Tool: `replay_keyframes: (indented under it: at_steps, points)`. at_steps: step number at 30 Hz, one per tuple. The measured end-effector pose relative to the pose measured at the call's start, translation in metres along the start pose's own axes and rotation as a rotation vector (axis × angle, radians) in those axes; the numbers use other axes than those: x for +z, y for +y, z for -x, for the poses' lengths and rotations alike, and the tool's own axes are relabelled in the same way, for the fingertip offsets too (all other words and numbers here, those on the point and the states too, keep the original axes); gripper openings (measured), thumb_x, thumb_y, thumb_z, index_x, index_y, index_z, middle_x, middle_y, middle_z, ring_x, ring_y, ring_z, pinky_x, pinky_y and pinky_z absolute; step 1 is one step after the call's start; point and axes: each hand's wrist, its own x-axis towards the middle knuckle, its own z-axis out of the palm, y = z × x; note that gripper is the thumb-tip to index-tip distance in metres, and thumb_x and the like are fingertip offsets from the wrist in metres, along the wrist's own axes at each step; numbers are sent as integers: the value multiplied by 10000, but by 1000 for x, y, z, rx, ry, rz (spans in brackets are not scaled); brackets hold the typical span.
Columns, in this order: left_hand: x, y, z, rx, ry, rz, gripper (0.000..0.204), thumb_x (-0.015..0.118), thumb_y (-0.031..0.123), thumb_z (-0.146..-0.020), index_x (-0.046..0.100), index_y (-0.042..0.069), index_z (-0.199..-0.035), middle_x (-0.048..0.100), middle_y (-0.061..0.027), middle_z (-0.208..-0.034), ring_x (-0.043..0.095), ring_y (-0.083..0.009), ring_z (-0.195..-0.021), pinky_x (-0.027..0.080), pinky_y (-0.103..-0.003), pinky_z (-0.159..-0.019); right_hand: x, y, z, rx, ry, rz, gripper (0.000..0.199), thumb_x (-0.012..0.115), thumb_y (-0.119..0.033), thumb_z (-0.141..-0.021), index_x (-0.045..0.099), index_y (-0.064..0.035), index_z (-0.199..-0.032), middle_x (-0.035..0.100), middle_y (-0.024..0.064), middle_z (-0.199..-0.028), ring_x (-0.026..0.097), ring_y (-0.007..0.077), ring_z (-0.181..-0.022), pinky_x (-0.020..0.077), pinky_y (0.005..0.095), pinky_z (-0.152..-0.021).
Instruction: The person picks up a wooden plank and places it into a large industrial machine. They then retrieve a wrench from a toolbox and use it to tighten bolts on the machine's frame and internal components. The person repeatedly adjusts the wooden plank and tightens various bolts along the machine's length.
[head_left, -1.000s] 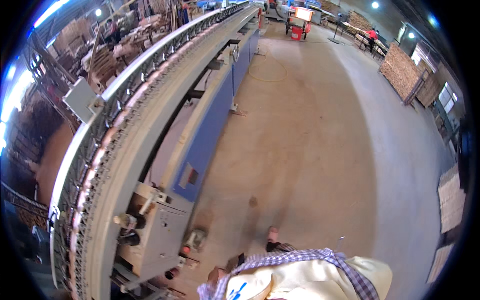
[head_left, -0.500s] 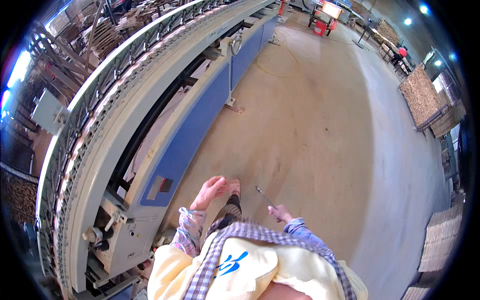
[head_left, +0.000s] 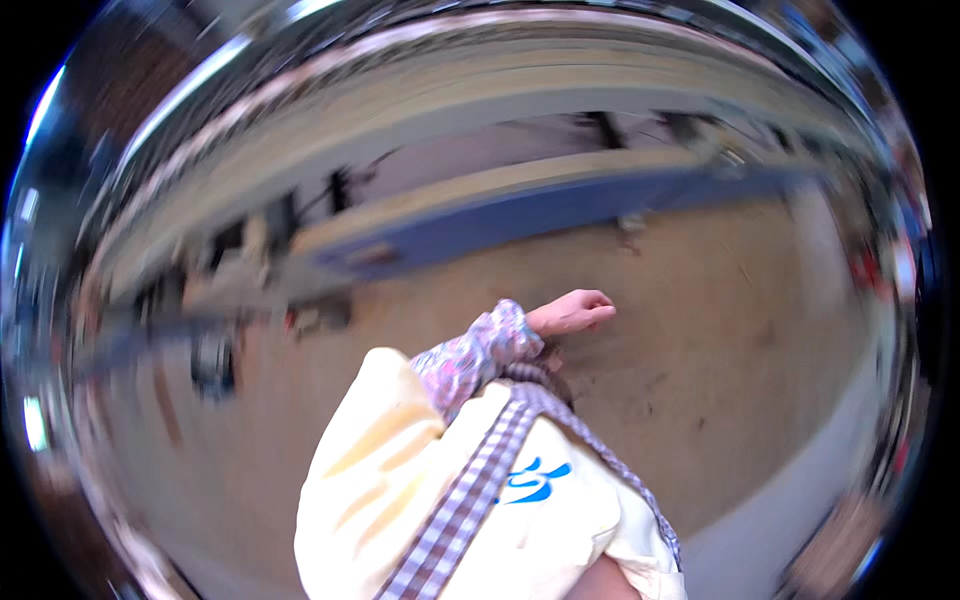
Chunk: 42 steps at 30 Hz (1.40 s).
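My left hand (head_left: 577, 312) reaches out in front of me over the brown floor (head_left: 680, 370). Its fingers are loosely bent with a gap at the thumb, and I see nothing held in it. A flowered sleeve cover (head_left: 480, 350) wraps that forearm. My right hand and the thin rod-like tool it had are out of sight. Beyond the left hand runs a long machine with a blue side panel (head_left: 480, 222) and a pale rail (head_left: 420, 115) along its top. The hand is apart from the machine. Most of the surroundings are smeared by motion.
Low at the machine's left end sits a blurred dark object (head_left: 213, 365) on the floor. A small clutter (head_left: 318, 315) lies by the machine's foot. Blurred red and white things (head_left: 880, 270) stand at the far right, and a brown stack (head_left: 838, 545) shows at lower right.
My view has swung left, so the machine now stretches across the front. My left hand appears farther right in the picture. My right hand and its thin tool have left the view.
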Motion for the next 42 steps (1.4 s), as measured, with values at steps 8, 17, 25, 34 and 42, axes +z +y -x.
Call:
replay_keyframes:
  at_steps: [8,17,25,34,42]
  points:
    - [-110,-88,187,-172,1218,278,326,597,342,-894,624,29,-982,635,-29,-804,602,-114,-656,476,-259,-553,-196,-102,-147,-414,69,833,328,535,-249,-852,687,38,-802,656,144,-687,649,262,-610,523,418,-579]
    - [-242,-98,340,67,1895,305,238,624,331,-902,630,95,-872,625,29,-752,572,-61,-638,429,-224,-514,-208,-248,-161,-74,-168,-328,400,509,-411,-926,621,-27,-930,420,40,-466,422,187,-350,431,386,-404]
    - [-426,-124,445,-99,2050,409,451,662,421,-852,641,-16,-960,641,-78,-790,572,-162,-668,436,-311,-545,-28,-350,-113,-147,-222,44,374,534,-390,-874,630,-42,-975,577,116,-645,551,251,-564,454,411,-549]
    - [-482,-179,447,43,1908,427,404,529,433,-908,568,31,-895,622,-90,-777,555,-196,-640,440,-372,-586,36,-414,-121,-982,-322,749,320,562,-291,-769,645,-71,-986,676,167,-815,646,300,-740,491,425,-630]
    - [-501,-236,479,-330,1574,-238,283,550,300,-885,581,22,-924,638,-119,-790,601,-238,-655,462,-393,-568,35,-476,-60,-278,-470,542,253,591,-290,-807,704,-97,-924,634,123,-667,624,258,-554,519,393,-545]
